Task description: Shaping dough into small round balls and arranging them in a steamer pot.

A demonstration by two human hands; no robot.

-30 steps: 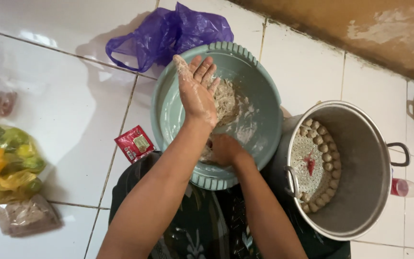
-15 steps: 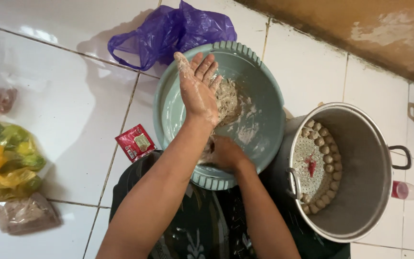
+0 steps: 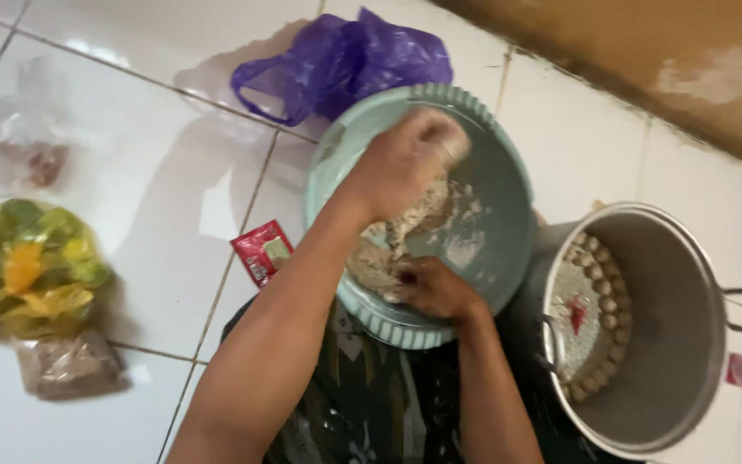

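A teal plastic basin sits on the tiled floor with a pale, sticky mixture in it. My left hand hovers over the basin's middle, blurred, its fingers curled into a fist smeared with mixture. At the basin's near side my right hand rests low on the mixture, and its fingertips are hidden in it. To the right stands a metal pot with small pale balls ringing a perforated tray inside.
A purple plastic bag lies behind the basin. A small red sachet lies to its left. A yellow-green bag and a clear packet of brown stuff are at far left. A brown wall runs along the top right.
My left hand was spread open and raised, palm coated in mixture; now it has closed into a fist and dropped toward the basin. The view has moved closer.
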